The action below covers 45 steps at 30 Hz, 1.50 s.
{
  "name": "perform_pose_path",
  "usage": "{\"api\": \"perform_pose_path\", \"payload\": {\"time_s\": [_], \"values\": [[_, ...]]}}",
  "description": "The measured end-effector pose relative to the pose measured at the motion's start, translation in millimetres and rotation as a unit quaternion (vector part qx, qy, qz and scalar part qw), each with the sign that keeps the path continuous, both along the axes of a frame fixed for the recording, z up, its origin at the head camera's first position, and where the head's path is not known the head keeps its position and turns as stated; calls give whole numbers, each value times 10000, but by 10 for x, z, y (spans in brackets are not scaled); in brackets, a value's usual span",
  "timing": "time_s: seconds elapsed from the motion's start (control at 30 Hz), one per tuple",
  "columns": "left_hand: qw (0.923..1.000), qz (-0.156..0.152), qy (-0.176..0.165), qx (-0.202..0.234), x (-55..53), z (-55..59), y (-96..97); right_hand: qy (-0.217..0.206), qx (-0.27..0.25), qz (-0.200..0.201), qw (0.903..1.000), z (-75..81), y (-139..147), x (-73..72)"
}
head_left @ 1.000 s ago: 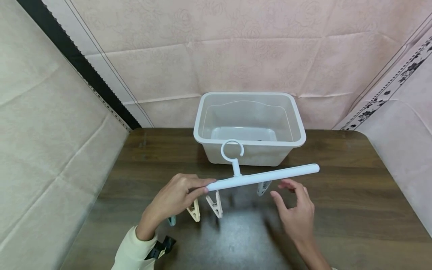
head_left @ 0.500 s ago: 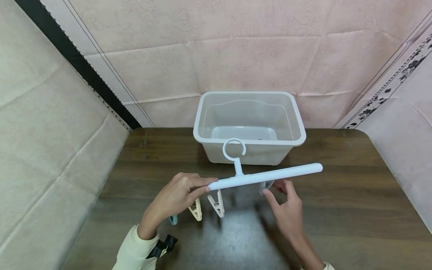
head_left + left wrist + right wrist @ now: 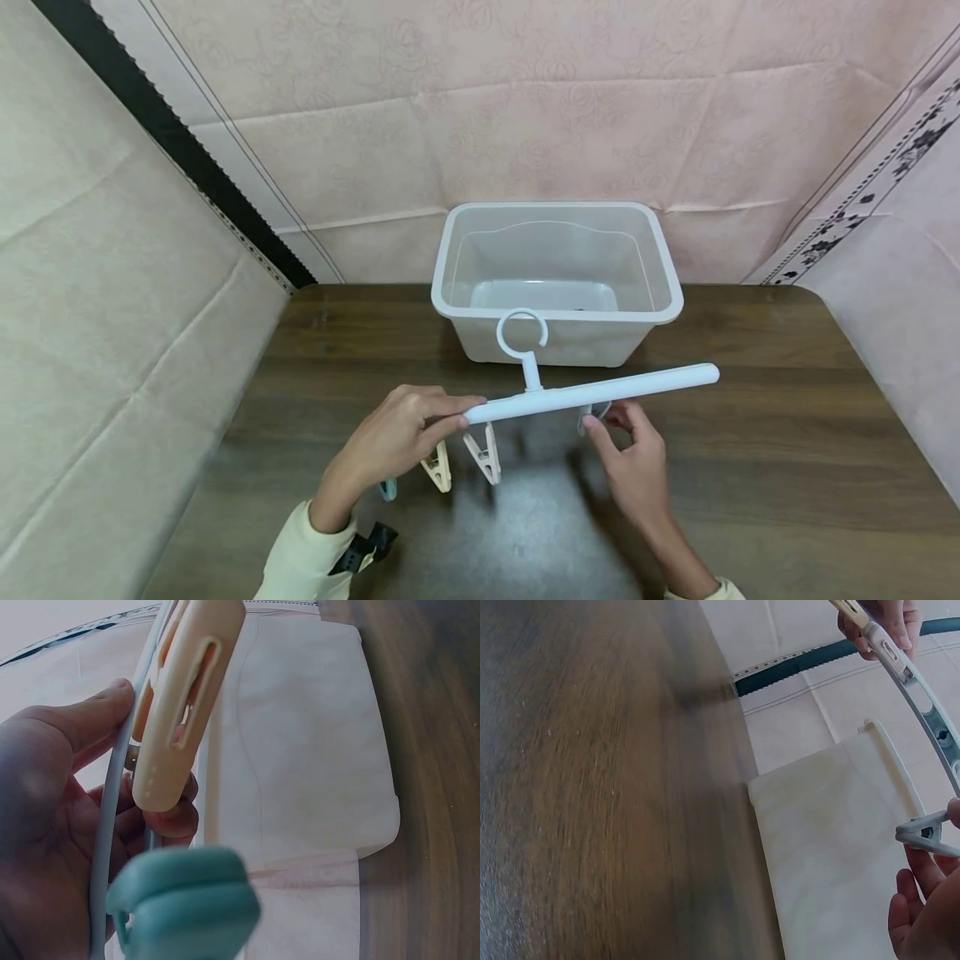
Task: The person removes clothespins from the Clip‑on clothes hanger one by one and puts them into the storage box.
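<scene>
A white clothes hanger (image 3: 592, 394) is held up above the table, its hook pointing away. My left hand (image 3: 393, 429) grips it left of the hook, thumb and fingers around the bar. Below the bar hang a teal clothespin (image 3: 184, 904), a cream clothespin (image 3: 437, 468) and an off-white clothespin (image 3: 486, 457). On the right half, my right hand (image 3: 636, 467) pinches a grey clothespin (image 3: 924, 832) between thumb and fingers, just under the bar. Whether that clothespin is clipped to the bar I cannot tell; the fingers partly cover it.
Behind the hanger stands a pale grey plastic bin (image 3: 555, 342) at the back of the dark wooden table (image 3: 772, 417). Patterned cloth (image 3: 525, 125) covers the walls behind and at both sides. A black strap device (image 3: 365, 548) sits on the left wrist.
My right hand has moved left and taken the grey clothespin between thumb and fingers. The hanger has shifted slightly to the right. My left hand keeps its hold.
</scene>
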<state>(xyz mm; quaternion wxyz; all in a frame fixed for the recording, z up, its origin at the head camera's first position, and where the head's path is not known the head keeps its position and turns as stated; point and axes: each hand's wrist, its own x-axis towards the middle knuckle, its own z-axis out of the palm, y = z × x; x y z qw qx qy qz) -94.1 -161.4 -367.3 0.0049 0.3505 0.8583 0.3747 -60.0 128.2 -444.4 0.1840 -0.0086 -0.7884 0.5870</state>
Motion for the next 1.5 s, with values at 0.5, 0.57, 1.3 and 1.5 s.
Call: {"api": "perform_pose_path", "payload": {"time_s": [0.5, 0.57, 1.3, 1.5], "values": [[10000, 37, -10, -27, 5, -7, -17, -184, -221, 249, 9993, 32, 6, 34], [10000, 32, -20, -17, 3, -9, -17, -141, -249, 249, 9993, 32, 12, 31], [10000, 51, 37, -60, -17, -29, -39, -171, 177, 345, 9991, 107, 72, 37], [9999, 63, 41, -75, -18, -30, -34, -172, 753, 196, 9968, 143, 104, 14]]}}
